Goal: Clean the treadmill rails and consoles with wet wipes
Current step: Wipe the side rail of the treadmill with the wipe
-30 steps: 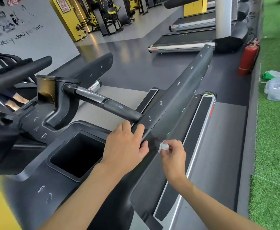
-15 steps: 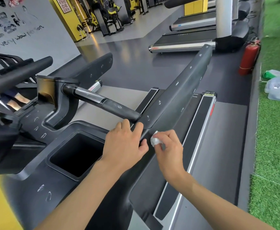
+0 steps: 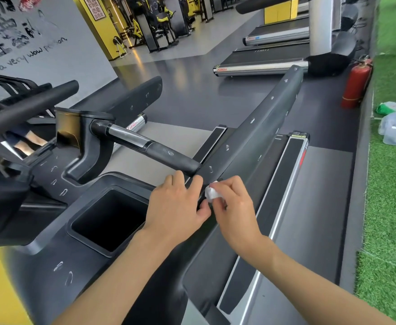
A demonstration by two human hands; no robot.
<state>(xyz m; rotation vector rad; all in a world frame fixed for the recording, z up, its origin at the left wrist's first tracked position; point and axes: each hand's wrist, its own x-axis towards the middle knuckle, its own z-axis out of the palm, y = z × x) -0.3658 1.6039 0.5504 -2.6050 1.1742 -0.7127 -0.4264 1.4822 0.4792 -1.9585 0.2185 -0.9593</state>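
Wet wipe (image 3: pixel 212 193), bunched small, is pinched in the right hand's (image 3: pixel 233 207) curled fingertips and pressed on the treadmill rail (image 3: pixel 262 127) near the console (image 3: pixel 39 266), probably to scrub one spot. The left hand (image 3: pixel 175 207) lies loose-fingered over the rail, seemingly bracing. Since 1 s ago, the wipe has climbed beside the left thumb.

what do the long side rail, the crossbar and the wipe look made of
Side rail: looks like matte dark plastic or rubbery coating; dull sheen, pale scuff marks. Crossbar: shiny silver section, likely metal, then a matte black grip, probably rubber or foam. Wipe: white, soft, crumpled cloth or paper, bunched in the right hand.
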